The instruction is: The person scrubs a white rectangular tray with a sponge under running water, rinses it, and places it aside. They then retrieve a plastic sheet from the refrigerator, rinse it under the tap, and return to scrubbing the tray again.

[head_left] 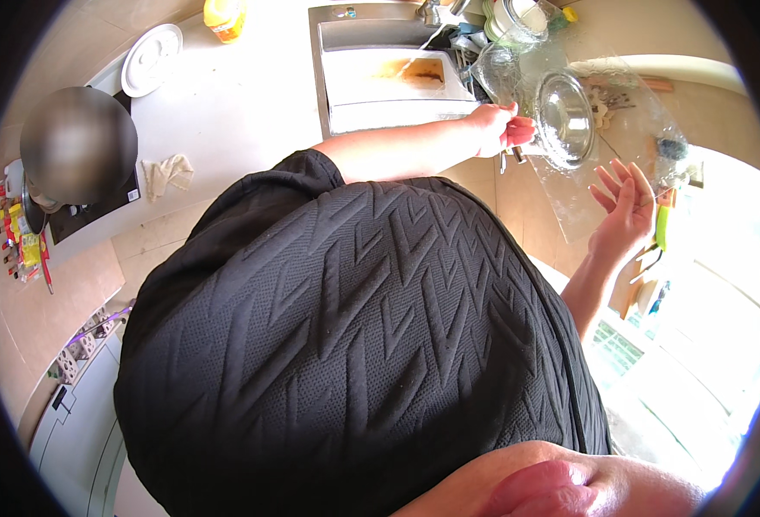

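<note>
A large clear wet sheet (583, 200), glass or plastic, is tilted at the counter's right end and reaches past its edge. A round clear ringed form (565, 119) shows at its middle; whether it belongs to the sheet I cannot tell. My left hand (503, 129) is at the sheet's left side, fingers loosely curled. At its lower right edge is my right hand (625, 203), fingers spread and bent. The thumbs and fingers of both hands show, but no clear grip does. Water runs from the faucet (430, 13) into a white tub (354, 72) with brown residue.
The tub sits in a steel sink (320, 84). Bowls (516, 19) stand behind the sheet. Leftward on the counter are a yellow bottle (225, 21), a white lid (152, 59) and a cloth (168, 176). A blurred round patch covers part of the black cooktop (105, 203).
</note>
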`<action>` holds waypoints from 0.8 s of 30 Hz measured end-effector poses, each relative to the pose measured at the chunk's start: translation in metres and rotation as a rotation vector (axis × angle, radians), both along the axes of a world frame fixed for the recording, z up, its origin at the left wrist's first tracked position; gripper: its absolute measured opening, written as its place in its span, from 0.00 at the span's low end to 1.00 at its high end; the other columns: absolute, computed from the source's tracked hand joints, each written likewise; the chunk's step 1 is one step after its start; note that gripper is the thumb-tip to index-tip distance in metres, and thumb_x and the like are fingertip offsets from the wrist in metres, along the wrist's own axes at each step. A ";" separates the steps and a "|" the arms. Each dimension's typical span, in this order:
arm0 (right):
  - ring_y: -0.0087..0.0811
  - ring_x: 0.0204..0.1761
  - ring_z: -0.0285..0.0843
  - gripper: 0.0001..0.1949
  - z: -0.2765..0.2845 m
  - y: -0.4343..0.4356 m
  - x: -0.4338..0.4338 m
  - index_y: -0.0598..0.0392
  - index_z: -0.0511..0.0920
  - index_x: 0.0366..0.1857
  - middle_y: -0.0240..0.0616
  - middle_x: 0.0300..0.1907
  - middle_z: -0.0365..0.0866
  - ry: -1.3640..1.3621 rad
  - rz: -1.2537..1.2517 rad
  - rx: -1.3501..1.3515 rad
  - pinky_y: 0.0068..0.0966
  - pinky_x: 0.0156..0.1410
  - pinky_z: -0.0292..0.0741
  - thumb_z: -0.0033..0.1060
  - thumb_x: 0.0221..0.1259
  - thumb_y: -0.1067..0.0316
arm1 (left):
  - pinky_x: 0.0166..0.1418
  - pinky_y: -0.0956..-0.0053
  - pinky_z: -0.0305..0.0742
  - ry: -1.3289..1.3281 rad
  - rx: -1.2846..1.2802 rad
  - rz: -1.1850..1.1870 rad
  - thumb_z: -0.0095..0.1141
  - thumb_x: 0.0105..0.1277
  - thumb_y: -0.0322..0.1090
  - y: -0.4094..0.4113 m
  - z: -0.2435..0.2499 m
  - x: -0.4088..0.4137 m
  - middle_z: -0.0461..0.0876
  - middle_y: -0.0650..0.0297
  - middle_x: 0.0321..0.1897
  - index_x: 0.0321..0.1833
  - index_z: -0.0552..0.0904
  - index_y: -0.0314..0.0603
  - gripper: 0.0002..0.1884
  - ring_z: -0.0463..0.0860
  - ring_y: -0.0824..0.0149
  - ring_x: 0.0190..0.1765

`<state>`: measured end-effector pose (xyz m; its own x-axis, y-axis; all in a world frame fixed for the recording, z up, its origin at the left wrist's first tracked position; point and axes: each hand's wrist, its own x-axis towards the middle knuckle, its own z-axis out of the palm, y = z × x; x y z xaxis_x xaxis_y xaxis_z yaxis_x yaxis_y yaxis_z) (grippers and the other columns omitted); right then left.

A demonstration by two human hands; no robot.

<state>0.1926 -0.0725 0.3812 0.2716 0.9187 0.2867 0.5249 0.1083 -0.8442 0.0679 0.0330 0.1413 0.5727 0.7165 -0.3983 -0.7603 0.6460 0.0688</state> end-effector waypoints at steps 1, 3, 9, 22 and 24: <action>0.41 0.47 0.92 0.12 -0.002 0.000 0.000 0.67 0.76 0.58 0.54 0.53 0.87 -0.005 0.003 0.002 0.26 0.42 0.91 0.45 0.81 0.73 | 0.57 0.55 0.88 0.014 0.013 0.007 0.43 0.85 0.45 0.000 -0.002 0.000 0.87 0.45 0.49 0.54 0.78 0.27 0.21 0.90 0.50 0.47; 0.41 0.47 0.92 0.12 -0.005 -0.003 0.000 0.67 0.76 0.59 0.54 0.53 0.87 -0.014 0.006 0.006 0.26 0.43 0.92 0.45 0.81 0.73 | 0.57 0.55 0.88 0.042 0.038 0.019 0.43 0.85 0.45 -0.001 -0.004 -0.001 0.87 0.45 0.48 0.54 0.78 0.27 0.22 0.90 0.50 0.47; 0.42 0.48 0.92 0.13 -0.008 -0.007 -0.002 0.67 0.76 0.60 0.54 0.53 0.87 -0.021 0.026 0.017 0.27 0.43 0.92 0.44 0.82 0.73 | 0.56 0.55 0.88 -0.019 0.034 -0.023 0.43 0.85 0.44 0.001 -0.012 -0.001 0.87 0.45 0.47 0.54 0.77 0.29 0.20 0.90 0.51 0.46; 0.42 0.46 0.93 0.13 -0.016 -0.015 0.003 0.67 0.76 0.59 0.54 0.52 0.88 -0.005 -0.009 0.054 0.27 0.43 0.91 0.44 0.82 0.73 | 0.57 0.56 0.88 -0.007 0.039 -0.009 0.42 0.85 0.46 -0.002 -0.014 -0.003 0.88 0.48 0.45 0.49 0.76 0.34 0.19 0.89 0.52 0.45; 0.42 0.45 0.93 0.12 -0.019 -0.018 0.008 0.67 0.76 0.58 0.54 0.51 0.88 0.021 -0.027 0.074 0.26 0.42 0.91 0.44 0.81 0.73 | 0.57 0.55 0.88 -0.027 0.001 0.029 0.41 0.86 0.46 -0.001 -0.011 -0.009 0.88 0.48 0.45 0.46 0.75 0.36 0.18 0.90 0.53 0.45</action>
